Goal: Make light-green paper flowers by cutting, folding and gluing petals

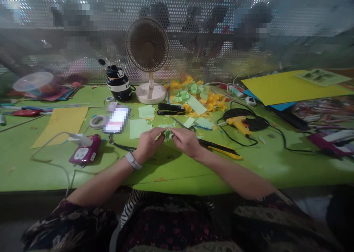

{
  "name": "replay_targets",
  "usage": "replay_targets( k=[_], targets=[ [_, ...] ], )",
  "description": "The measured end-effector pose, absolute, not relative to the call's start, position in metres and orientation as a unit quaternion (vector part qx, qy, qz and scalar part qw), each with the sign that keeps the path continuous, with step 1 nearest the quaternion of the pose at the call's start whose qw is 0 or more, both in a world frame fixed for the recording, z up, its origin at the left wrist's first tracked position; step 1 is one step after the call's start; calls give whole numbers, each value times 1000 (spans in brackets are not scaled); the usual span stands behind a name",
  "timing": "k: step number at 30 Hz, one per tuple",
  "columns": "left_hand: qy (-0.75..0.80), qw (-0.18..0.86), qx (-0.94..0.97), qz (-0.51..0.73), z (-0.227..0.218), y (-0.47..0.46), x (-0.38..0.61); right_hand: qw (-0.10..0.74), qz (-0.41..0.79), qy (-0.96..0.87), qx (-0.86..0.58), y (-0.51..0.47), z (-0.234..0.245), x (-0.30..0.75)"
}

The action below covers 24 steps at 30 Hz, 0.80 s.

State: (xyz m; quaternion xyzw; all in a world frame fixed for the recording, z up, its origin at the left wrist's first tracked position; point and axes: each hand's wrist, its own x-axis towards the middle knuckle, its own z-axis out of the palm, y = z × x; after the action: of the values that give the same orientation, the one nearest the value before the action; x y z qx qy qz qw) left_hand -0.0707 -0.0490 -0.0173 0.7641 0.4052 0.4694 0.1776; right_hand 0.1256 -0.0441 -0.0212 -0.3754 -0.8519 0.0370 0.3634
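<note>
Frame centre: left hand (151,143) and right hand (186,140) pinch green paper piece (168,134); above right, yellow blossoms (217,101) seem finished; centre-left, flat square (139,129) seems unworked.

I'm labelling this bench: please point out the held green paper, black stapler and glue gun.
Held green paper (168,134), head view: its visible middle.
Black stapler (170,108), head view: middle of body.
Glue gun (239,123), head view: its yellow body.
</note>
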Motion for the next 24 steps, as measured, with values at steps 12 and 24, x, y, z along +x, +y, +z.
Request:
replay_targets(
  k=[12,24],
  targets=[
    [393,216,751,485,-23,-58,-61,361,80,-856,-361,-46,-24,123],
    [274,326,819,385,-35,-72,-56,249,216,-891,-311,-62,-14,120]
  ],
)
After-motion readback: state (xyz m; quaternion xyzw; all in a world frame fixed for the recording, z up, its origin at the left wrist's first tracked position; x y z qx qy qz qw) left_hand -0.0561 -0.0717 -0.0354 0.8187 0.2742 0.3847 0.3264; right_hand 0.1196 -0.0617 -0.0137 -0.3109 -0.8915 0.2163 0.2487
